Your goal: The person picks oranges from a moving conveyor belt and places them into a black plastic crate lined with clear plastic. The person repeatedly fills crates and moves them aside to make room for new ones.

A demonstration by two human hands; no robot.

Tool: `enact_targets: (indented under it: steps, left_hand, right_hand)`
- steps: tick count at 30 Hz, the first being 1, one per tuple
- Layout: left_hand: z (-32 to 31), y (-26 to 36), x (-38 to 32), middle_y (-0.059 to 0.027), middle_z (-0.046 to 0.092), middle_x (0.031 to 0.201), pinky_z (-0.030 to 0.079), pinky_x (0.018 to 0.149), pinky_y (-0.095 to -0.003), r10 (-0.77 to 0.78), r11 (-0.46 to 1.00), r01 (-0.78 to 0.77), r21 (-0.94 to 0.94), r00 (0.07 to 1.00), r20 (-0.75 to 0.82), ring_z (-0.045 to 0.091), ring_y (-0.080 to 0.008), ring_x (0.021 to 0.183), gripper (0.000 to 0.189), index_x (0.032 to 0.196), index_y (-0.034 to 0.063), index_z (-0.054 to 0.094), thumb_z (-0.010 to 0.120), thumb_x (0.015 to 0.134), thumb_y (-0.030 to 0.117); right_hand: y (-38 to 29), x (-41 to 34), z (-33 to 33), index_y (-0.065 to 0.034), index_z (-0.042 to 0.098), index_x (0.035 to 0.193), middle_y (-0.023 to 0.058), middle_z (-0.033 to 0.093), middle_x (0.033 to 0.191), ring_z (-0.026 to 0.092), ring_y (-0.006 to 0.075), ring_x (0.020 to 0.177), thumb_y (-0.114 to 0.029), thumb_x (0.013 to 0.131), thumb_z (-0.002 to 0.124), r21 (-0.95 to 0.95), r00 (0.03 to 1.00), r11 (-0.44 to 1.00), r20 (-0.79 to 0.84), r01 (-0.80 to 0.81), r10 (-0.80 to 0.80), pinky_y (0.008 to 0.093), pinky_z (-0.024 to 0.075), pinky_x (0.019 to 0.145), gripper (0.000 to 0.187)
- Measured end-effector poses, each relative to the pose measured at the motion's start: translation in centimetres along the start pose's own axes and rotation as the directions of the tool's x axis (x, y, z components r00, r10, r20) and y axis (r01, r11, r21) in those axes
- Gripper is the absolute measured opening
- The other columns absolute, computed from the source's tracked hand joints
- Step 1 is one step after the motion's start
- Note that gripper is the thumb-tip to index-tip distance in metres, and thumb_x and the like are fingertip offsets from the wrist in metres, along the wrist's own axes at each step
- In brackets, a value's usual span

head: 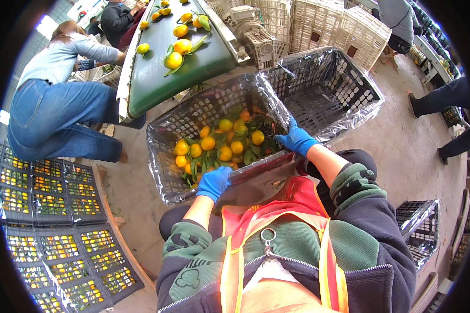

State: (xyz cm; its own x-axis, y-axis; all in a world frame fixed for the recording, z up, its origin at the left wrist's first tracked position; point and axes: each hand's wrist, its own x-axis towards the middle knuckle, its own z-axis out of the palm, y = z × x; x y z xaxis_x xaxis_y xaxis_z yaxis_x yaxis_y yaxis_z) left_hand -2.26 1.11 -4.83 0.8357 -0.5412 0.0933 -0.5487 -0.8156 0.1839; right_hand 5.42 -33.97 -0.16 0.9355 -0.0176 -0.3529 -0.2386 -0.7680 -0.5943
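Both hands wear blue gloves. My left hand (213,183) is closed over the near rim of a black plastic crate, its fingers on the clear film lining. Farther along, my right hand (296,137) grips the same crate's right corner, where it meets a second crate. Inside the first crate (165,146) lies a layer of mandarins (208,143) with green leaves, deeper toward the near side. The second film-lined crate (317,95) stands against its right end, and I see no fruit in it. Above the first crate is the end of a green conveyor belt (203,66).
On the belt are several leafy mandarins (173,60). A person in jeans (62,117) bends beside it at left. Stacked black crates of fruit (55,242) stand at lower left. White crates (317,25) and a motor (260,45) are behind. Another lined crate (419,231) sits at right.
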Motion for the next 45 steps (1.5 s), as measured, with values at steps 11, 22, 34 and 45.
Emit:
enact_targets:
  steps: [11,22,34,45]
  left_hand:
    - [-1.0,0.9,0.4,-0.0163,0.066,0.093,0.054,0.063,-0.0461,-0.116,0.993,0.115,0.014,0.970,0.213,0.069,-0.0353,0.076,0.012,0.100,0.0138,0.059,0.056,0.090,0.021]
    - [-8.0,1.0,-1.9,-0.0185,0.062,0.118,0.051,0.091,-0.0427,-0.302,0.902,0.324,-0.286,0.946,0.118,0.062,-0.0372,0.107,0.052,0.125,0.0116,0.061,0.073,0.082,0.039]
    - [-7.3,-16.3,-10.5,-0.0279,0.059,0.119,0.047,0.098,-0.0469,-0.855,0.517,0.800,-0.305,0.502,-0.132,0.059,-0.0437,0.110,0.068,0.125,-0.0017,0.055,0.080,0.074,0.037]
    - [-1.7,-19.6,-11.4,-0.0293,0.051,0.131,0.044,0.103,-0.0475,-0.888,0.458,0.842,-0.286,0.421,-0.184,0.052,-0.0449,0.121,0.088,0.139,-0.0027,0.039,0.082,0.071,0.033]
  right_hand:
    - [-1.7,-1.2,0.4,-0.0037,0.035,0.140,0.0329,0.064,0.111,0.063,0.0484,0.101,-0.042,0.086,0.061,-0.070,0.984,0.997,-0.178,-0.034,0.021,0.0521,0.0497,0.088,0.072]
    - [-0.3,-0.1,1.4,-0.0027,0.038,0.135,0.0338,0.064,0.108,0.064,0.0494,0.098,-0.042,0.086,0.061,-0.140,0.979,0.989,-0.205,-0.037,0.008,0.0532,0.0498,0.086,0.067]
    - [-0.7,-0.1,1.2,-0.0032,0.039,0.133,0.0323,0.065,0.109,0.064,0.0486,0.099,-0.040,0.086,0.063,-0.131,0.981,0.990,-0.191,-0.050,0.025,0.0524,0.0500,0.087,0.064]
    - [-0.4,0.1,1.7,-0.0035,0.038,0.135,0.0324,0.065,0.106,0.064,0.0494,0.094,-0.037,0.085,0.062,-0.189,0.973,0.980,-0.230,-0.058,0.013,0.0539,0.0507,0.083,0.065]
